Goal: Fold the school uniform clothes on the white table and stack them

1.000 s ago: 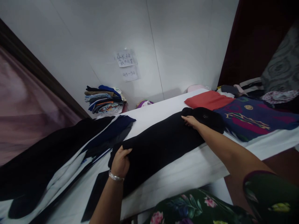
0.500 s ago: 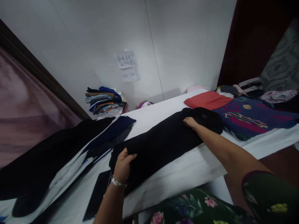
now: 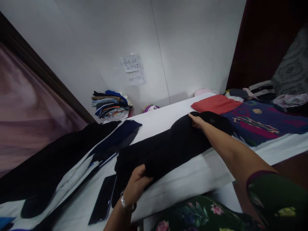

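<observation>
A long black garment (image 3: 166,144), folded into a band, lies slantwise across the white-covered table (image 3: 168,119). Its kind is hard to tell; a small pale mark shows near its right end. My left hand (image 3: 137,184) pinches the cloth at the near edge, toward the left end, thumb against fingers. At the far edge, right of the middle, my right hand (image 3: 196,121) grips the same garment between thumb and curled fingers. Just left of my left wrist lies a dark phone (image 3: 103,199), flat on the table.
Black, navy and white clothes (image 3: 60,157) spread over the left side. A stack of folded clothes (image 3: 112,104) stands by the wall. To the right lie a red cloth (image 3: 216,103) and a patterned purple-blue garment (image 3: 257,120). Handwritten paper notes (image 3: 133,69) hang on the wall.
My left hand has moved right and nearer along the garment's front edge, uncovering more of the phone. My right hand has shifted slightly toward the far edge.
</observation>
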Demonstrator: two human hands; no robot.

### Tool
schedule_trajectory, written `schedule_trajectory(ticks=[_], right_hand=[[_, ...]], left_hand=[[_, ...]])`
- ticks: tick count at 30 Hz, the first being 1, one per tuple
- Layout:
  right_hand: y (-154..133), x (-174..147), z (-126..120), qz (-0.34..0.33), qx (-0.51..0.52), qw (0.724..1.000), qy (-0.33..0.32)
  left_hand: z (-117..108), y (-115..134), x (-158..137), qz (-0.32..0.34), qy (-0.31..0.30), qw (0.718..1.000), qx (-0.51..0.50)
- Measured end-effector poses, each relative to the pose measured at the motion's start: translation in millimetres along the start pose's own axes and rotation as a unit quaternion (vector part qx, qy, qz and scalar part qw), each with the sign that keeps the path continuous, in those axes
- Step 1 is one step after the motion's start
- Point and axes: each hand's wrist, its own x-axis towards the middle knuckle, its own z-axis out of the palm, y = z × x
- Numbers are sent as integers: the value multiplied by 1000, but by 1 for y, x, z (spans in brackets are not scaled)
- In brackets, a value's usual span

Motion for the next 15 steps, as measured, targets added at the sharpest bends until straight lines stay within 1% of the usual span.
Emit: schedule_trajectory(ticks=[2,3,5,6,8,10,12,13,14,15], right_hand=[[3,0,2,-12,6,1000,-7],[5,-1,2,-20,10,1000,-7],[11,-3,2,-41,18,999,2],[14,-4,1,-53,20,998,10],[18,-4,-3,-75,22,997,28],[20,-3,-8,-92,17,995,44],[24,-2,-14,-102,5,993,55],[26,-1,-17,-104,-4,993,58],[29,-1,-19,-105,-15,993,60],[33,0,-20,-103,-28,992,61]], left_hand=[[3,1,-3,-2,-47,999,19],[4,1,-4,0,-59,998,23],[3,0,-5,6,-62,998,26],[2,1,-6,9,-49,998,27],[-4,4,-7,14,3,999,36],[-12,9,-5,32,88,994,48],[-20,10,3,71,173,979,75],[-25,7,10,86,209,970,92],[-29,0,17,86,235,962,107],[-32,-11,25,65,256,957,119]])
